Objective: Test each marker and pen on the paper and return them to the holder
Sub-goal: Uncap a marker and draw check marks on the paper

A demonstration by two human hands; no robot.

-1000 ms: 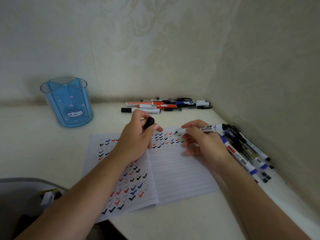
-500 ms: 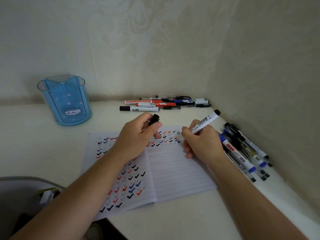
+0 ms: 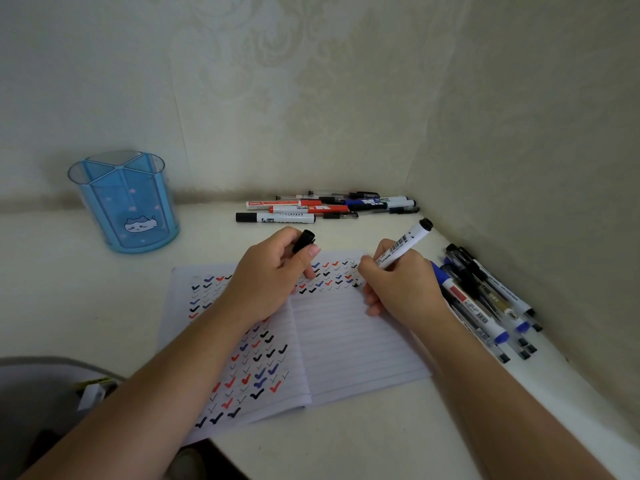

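marker | tip hidden by right hand | cap half-hidden in left hand

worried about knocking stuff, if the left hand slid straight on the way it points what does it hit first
Probably the row of markers along the back wall. The left hand, holding a black cap, points toward them, though depth is unclear.

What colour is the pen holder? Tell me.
The pen holder is translucent blue with pink spots and a white cat face, head view.
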